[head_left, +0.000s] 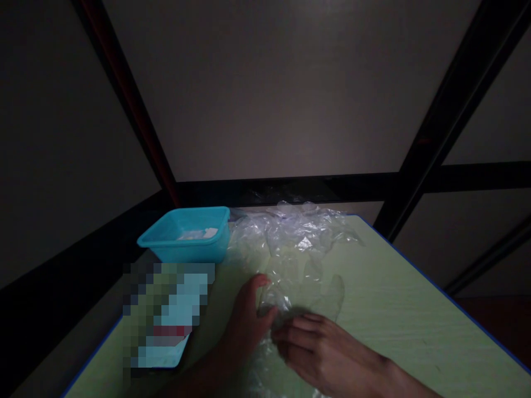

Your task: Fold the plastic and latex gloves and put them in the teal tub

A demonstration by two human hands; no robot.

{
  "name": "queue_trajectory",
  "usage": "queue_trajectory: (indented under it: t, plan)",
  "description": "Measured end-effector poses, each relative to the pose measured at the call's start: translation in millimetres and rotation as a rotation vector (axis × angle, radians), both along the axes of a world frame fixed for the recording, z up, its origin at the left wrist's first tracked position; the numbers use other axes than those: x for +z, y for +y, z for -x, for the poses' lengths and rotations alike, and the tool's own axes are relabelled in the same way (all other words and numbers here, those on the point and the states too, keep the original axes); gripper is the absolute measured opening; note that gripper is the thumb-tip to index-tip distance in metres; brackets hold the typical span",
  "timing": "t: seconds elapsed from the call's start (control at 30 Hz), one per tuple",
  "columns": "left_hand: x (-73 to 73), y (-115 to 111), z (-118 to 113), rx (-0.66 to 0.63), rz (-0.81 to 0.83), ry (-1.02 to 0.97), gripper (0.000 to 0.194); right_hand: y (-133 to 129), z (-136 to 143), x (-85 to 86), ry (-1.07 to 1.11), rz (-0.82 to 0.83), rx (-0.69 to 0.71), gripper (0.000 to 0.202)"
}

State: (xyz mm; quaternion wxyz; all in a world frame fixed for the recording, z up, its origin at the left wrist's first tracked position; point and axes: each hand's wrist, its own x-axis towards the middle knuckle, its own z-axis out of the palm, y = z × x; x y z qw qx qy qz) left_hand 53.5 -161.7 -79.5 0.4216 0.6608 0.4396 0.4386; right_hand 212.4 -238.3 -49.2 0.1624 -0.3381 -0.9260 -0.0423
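Observation:
A thin clear plastic glove lies spread on the table, its finger shapes pointing away from me. My left hand is at its left side, thumb and fingertips apart and curved around a wrinkled bit of the film. Close beside it, my right hand has its fingers curled together on the glove's near part; the fingertips are partly hidden. More clear film runs toward me beneath both hands. At the back of the table, a crumpled heap of clear plastic gloves catches the light.
A turquoise plastic basket with some white pieces inside stands at the back left. In front of it lies a flat, light-blue thing, mostly pixelated. The pale green table has a blue edge and meets a panelled wall.

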Motion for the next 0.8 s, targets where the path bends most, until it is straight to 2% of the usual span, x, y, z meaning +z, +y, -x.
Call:
queue_trajectory:
  t: [0.1,0.23,0.3,0.37,0.47,0.63,0.8]
  plan:
    - [6.4,2.9,1.7,-0.108,0.006,0.003,0.034,2.4,0.2,-0.2,-0.017,0.059,0.021,0.019]
    - [12.9,7.3,4.1,-0.369,0.058,-0.062,0.035,3.5,0.8,-1.4,-0.013,0.123,0.048,0.02]
    - [13.4,7.9,3.7,-0.455,0.071,-0.065,0.032,3.7,0.5,-1.6,-0.004,0.134,0.051,0.02]
    - [13.0,7.1,1.8,-0.426,0.042,-0.024,0.02,3.9,0.3,-1.4,0.007,0.138,0.053,0.02]
    - [12.3,5.2,-2.3,-0.287,0.006,0.043,0.001,4.3,0.4,-0.7,0.015,0.141,0.051,0.022]
    - [12.8,8.3,-4.6,-0.243,0.079,0.036,0.013,4.2,0.5,0.5,0.004,0.165,0.058,0.025]
    - [16.5,11.4,-1.4,-0.162,-0.037,0.042,0.016,3.7,-0.6,0.7,0.001,0.157,0.072,0.025]
